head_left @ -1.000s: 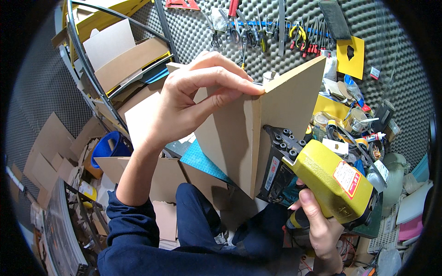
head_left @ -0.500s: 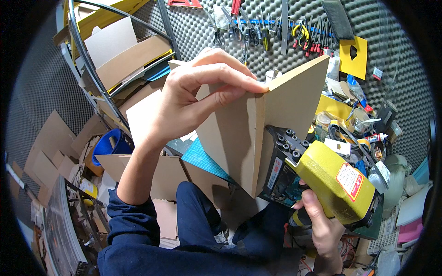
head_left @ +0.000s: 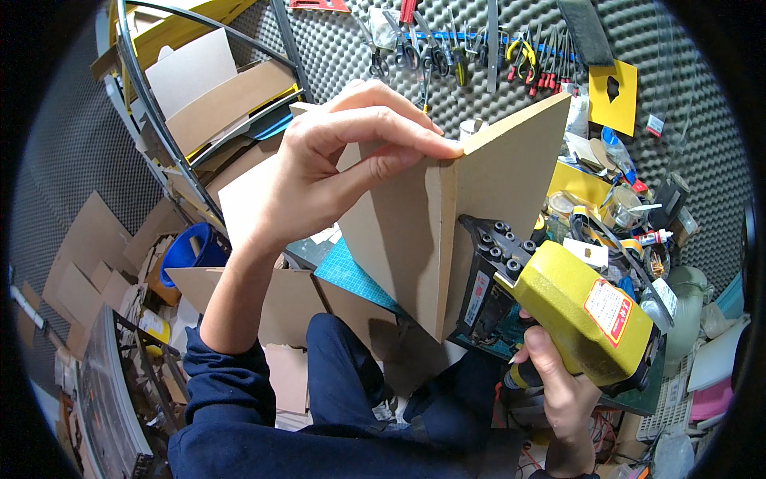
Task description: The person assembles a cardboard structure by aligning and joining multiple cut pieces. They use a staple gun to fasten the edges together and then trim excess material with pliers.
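Note:
My left hand (head_left: 351,152) pinches the top corner of two tan fibreboard panels that meet at an upright edge. Thumb and forefinger close on the corner where the left panel (head_left: 399,231) joins the right panel (head_left: 515,168). Wrapped around its handle, my right hand (head_left: 558,391) grips a yellow nail gun (head_left: 574,307). Its black, bolted nose lies against or very near the right panel, just beside the joint; exact contact I cannot tell. Most of my right fingers are hidden behind the tool.
A green cutting mat (head_left: 355,275) lies under the panels. Pliers, scissors and files hang on the grey foam wall behind (head_left: 447,56). Bottles and jars crowd the bench at right. At left stand a blue bucket (head_left: 195,249), a rack of sheets (head_left: 227,104) and board offcuts.
The nail gun and my right hand have shifted very slightly down. My left hand keeps its pinch on the panels' corner, which have hardly moved.

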`<state>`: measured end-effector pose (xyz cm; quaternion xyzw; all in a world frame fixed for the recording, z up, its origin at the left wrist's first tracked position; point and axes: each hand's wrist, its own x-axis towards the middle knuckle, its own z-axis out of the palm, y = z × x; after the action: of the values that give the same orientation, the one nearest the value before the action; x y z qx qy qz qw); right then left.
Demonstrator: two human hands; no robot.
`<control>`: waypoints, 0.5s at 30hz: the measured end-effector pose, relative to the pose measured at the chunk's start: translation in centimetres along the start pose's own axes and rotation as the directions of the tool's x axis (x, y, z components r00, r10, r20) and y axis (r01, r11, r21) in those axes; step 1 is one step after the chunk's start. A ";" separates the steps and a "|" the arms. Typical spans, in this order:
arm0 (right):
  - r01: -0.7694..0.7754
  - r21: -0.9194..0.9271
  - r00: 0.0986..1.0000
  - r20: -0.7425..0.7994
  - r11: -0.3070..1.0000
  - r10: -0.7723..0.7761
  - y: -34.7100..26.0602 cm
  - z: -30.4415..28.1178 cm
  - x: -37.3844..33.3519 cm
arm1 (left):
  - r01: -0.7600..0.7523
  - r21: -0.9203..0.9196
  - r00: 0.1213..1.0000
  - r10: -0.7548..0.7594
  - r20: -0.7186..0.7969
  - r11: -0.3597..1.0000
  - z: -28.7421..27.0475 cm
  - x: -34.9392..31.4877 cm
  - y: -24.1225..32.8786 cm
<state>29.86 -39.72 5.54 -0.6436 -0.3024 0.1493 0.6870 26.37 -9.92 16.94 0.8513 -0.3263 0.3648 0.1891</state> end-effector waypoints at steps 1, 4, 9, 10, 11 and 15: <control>0.050 -0.007 0.999 -0.019 0.999 -0.050 0.1 0.1 0.1 | -0.001 -0.005 1.000 0.001 0.003 1.000 0.0 0.0 0.0; 0.123 -0.043 0.986 -0.110 0.991 -0.127 0.5 0.6 0.2 | 0.002 -0.008 1.000 -0.001 0.007 1.000 -0.1 0.0 0.1; 0.156 0.004 0.978 -0.144 0.988 -0.154 1.3 0.7 0.4 | 0.021 0.007 1.000 -0.021 -0.003 1.000 -0.1 0.0 0.2; 0.166 -0.005 0.977 -0.132 0.986 -0.165 1.5 0.6 0.4 | 0.043 -0.010 0.999 -0.043 -0.005 0.999 0.0 0.0 0.3; 0.175 -0.013 0.977 -0.120 0.984 -0.176 1.8 0.5 0.5 | 0.030 0.000 1.000 -0.030 0.004 1.000 0.0 -0.1 0.4; 0.205 -0.006 0.976 -0.079 0.979 -0.204 3.0 0.2 0.5 | 0.004 0.106 0.999 -0.008 0.043 0.994 0.2 -0.5 0.6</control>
<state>30.64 -38.86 2.75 -0.6139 -0.3393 0.0524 0.7109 25.86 -10.26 16.49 0.8688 -0.3080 0.3625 0.1376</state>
